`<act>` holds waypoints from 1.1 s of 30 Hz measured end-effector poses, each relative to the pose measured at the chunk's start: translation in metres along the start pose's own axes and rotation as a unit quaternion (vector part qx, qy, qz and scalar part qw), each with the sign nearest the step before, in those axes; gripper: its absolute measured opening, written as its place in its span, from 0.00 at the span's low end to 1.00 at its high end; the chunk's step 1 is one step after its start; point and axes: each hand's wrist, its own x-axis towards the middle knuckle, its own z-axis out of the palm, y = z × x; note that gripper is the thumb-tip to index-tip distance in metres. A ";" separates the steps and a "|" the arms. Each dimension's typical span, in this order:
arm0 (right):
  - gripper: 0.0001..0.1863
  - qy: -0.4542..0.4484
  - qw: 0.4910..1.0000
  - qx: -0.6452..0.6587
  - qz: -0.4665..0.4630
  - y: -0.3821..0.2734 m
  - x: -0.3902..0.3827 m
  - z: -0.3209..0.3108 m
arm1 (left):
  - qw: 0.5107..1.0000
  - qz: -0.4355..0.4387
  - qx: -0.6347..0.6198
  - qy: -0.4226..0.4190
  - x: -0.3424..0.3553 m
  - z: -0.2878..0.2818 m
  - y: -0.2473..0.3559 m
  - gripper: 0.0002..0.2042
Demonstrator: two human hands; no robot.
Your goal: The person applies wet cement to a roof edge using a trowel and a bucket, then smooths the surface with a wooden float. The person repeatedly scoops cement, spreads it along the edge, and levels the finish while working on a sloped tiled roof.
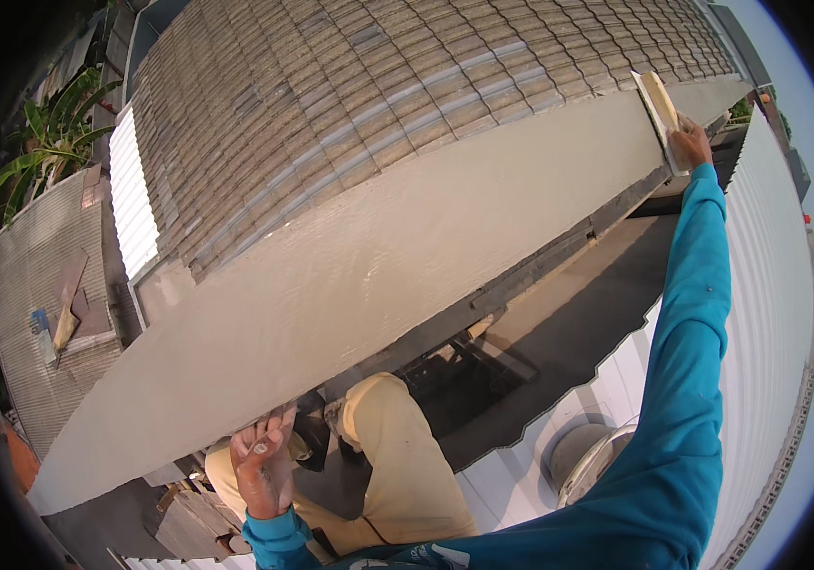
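A long slab of smooth, wet grey mortar [369, 256] runs diagonally below a tiled roof. My right arm reaches far out, and my right hand [691, 145] is closed around a plastering float [659, 104] with a pale wooden strip along its back. The float stands across the mortar near the far right end, its face against the surface. My left hand [266, 464] is at the slab's lower edge, by my bent knee. It holds no tool; its fingers are partly extended toward the edge and the thumb is apart.
Brown roof tiles [331, 114] border the slab above. Below it, a dark opening [464, 380] shows beams. A round bucket [583, 456] stands beside me near white corrugated sheeting [758, 256]. Another corrugated roof [37, 275] with loose scraps lies at left.
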 end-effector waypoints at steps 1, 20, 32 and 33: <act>0.31 -0.009 1.000 0.013 -0.006 0.002 -0.006 -0.002 | 1.000 0.006 -0.004 -0.004 0.001 -0.002 -0.002 0.16; 0.32 -0.019 0.973 -0.001 -0.232 -0.290 -0.302 0.035 | 0.987 -0.040 -0.016 -0.156 0.000 -0.055 -0.016 0.42; 0.32 -0.047 0.937 0.041 -0.344 -0.468 -0.495 0.075 | 0.984 0.039 -0.001 -0.176 -0.076 -0.123 0.024 0.44; 0.32 -0.050 0.932 0.045 -0.356 -0.482 -0.507 0.076 | 0.984 0.051 -0.004 -0.170 -0.081 -0.129 0.027 0.44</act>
